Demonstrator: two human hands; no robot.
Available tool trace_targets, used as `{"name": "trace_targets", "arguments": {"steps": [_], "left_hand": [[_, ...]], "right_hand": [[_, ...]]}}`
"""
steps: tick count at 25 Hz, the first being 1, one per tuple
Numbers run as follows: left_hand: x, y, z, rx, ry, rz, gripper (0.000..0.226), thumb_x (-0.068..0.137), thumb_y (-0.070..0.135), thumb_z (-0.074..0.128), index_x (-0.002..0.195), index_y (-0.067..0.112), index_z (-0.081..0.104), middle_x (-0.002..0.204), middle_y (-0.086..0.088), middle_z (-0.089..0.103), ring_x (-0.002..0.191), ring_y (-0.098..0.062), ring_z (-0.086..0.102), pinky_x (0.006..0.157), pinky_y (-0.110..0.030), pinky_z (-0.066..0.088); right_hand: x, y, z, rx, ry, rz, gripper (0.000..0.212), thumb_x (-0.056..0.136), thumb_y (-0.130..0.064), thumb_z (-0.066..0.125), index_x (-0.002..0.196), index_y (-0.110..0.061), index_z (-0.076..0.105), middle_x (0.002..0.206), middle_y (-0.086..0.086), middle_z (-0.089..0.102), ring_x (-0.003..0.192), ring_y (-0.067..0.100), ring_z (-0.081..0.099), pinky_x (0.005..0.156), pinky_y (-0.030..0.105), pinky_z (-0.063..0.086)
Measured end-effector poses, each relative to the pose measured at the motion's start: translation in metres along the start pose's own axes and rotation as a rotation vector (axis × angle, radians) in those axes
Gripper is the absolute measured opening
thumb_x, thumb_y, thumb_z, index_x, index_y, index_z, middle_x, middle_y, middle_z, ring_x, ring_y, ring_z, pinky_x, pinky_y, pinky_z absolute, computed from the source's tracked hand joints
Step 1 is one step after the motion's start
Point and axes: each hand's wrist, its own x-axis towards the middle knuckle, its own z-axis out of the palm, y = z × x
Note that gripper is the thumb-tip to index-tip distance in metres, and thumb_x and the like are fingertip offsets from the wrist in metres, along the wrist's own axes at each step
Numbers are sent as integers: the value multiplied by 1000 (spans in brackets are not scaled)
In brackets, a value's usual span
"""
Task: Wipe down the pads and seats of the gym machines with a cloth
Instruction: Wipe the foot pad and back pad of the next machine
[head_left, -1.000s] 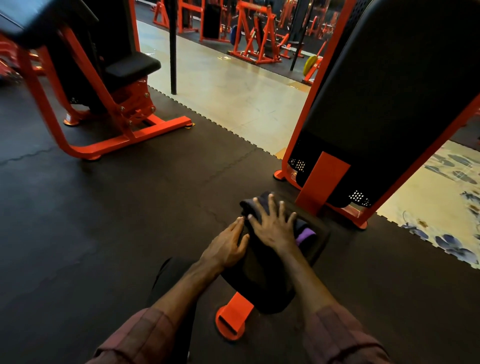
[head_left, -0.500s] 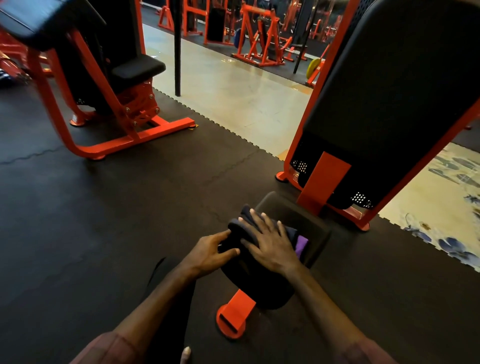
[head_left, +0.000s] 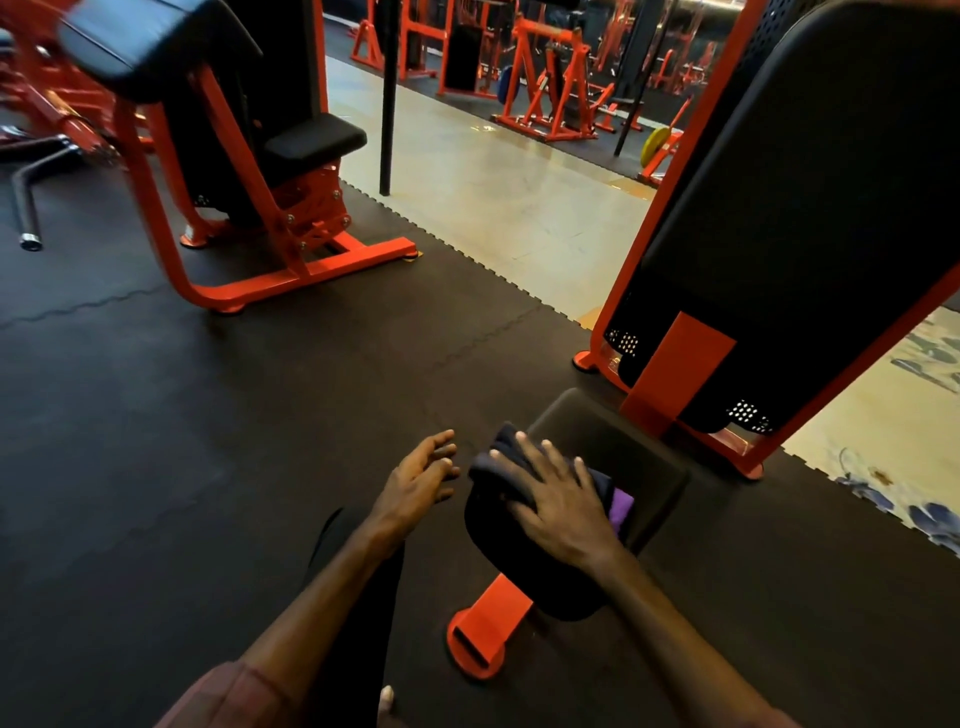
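A low black padded seat (head_left: 618, 447) on an orange frame sits in front of me, below a tall black back pad (head_left: 810, 218). A dark cloth (head_left: 498, 457) with a purple edge lies on the seat's near left part. My right hand (head_left: 556, 499) presses flat on the cloth with its fingers spread. Just left of the seat, my left hand (head_left: 421, 478) hovers over the floor with relaxed fingers, touching nothing.
An orange base foot (head_left: 483, 634) sticks out below the seat. Another orange machine with a black seat (head_left: 317, 140) stands at the left rear. Black rubber mats cover the floor; a pale tiled strip (head_left: 493, 192) runs behind. A black pole (head_left: 388, 98) rises there.
My left hand has come off the seat's left edge and moved left. My right hand has slid the cloth back toward me and to the left along the seat.
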Motion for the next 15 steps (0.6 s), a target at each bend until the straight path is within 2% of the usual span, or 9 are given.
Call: {"name": "trace_targets", "arguments": {"steps": [3, 4, 6, 9, 12, 14, 15], "left_hand": [[1, 5, -7, -28, 2, 8, 34, 112, 28, 49, 145, 32, 54, 139, 5, 63, 121, -13, 69, 96, -33, 60], [3, 5, -7, -30, 18, 22, 31, 111, 31, 50, 141, 32, 57, 137, 5, 65, 120, -11, 69, 95, -33, 60], [5, 4, -6, -15, 72, 60, 27, 110, 33, 52, 136, 34, 61, 131, 5, 68, 120, -10, 69, 96, -33, 60], [4, -1, -11, 76, 114, 86, 27, 109, 40, 54, 134, 37, 64, 126, 9, 69, 117, -7, 68, 99, -38, 60], [3, -6, -14, 135, 94, 89, 27, 109, 40, 53, 132, 35, 66, 125, 9, 71, 116, -7, 69, 101, -41, 59], [9, -6, -9, 164, 93, 96, 25, 109, 40, 54, 128, 37, 69, 119, 9, 73, 112, -6, 70, 99, -40, 60], [10, -6, -5, 197, 87, 106, 25, 109, 39, 54, 128, 35, 69, 117, 10, 74, 108, -3, 70, 96, -35, 59]], "right_hand": [[36, -14, -11, 92, -37, 254, 61, 105, -68, 27, 162, -58, 9, 177, -7, -6, 163, 34, -8, 125, 70, -3], [45, -32, -12, 68, -47, 253, 61, 105, -67, 28, 162, -56, 11, 177, -4, -5, 162, 38, -8, 123, 72, -3], [37, -59, -4, -34, -38, 83, 60, 105, -63, 34, 161, -57, 13, 177, -5, -3, 161, 41, -9, 123, 73, -2], [-20, -51, 2, -130, 10, -182, 65, 102, -54, 51, 158, -59, 18, 176, -8, -12, 161, 38, -13, 125, 71, -2], [-40, -57, 15, -256, 84, -195, 72, 95, -41, 68, 158, -49, 34, 177, -4, -13, 160, 45, -9, 123, 74, 3], [-18, -86, 19, -322, 45, -149, 63, 99, -37, 63, 158, -36, 43, 177, 2, -7, 158, 51, -11, 121, 77, 3], [-11, -98, 21, -356, 11, -140, 60, 102, -40, 58, 160, -30, 43, 177, 5, -4, 158, 52, -13, 120, 78, 3]]}}
